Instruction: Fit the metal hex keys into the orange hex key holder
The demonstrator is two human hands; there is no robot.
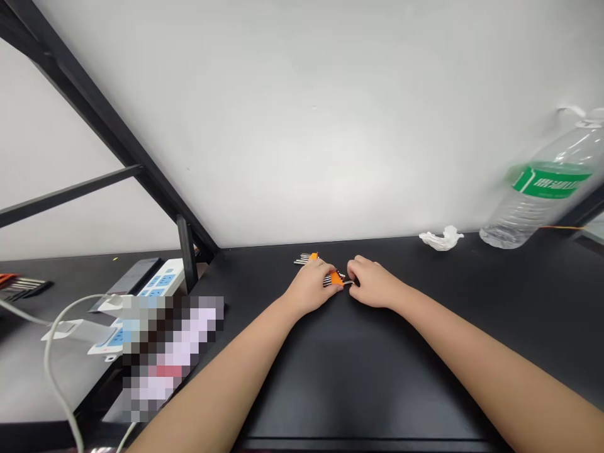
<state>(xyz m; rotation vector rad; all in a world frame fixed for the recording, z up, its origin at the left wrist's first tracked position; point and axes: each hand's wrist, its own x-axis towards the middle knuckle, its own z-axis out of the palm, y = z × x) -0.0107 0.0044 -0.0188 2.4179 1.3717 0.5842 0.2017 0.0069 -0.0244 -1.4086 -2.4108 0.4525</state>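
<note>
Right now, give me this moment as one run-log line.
left hand: holding orange holder | right hand: pinching thin rod beside it | crumpled tissue: on black tabletop | clear bottle: green label, far right

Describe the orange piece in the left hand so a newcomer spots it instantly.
On the black tabletop, look just left of the right hand. The orange piece, with slim silver rods, is pinched in the left hand. Unlike the orange patch beyond that hand, it shows inside the grip.

Pale wall [330, 126] (brightest near middle), black tabletop [330, 371], dark frame [108, 126] at left.
</note>
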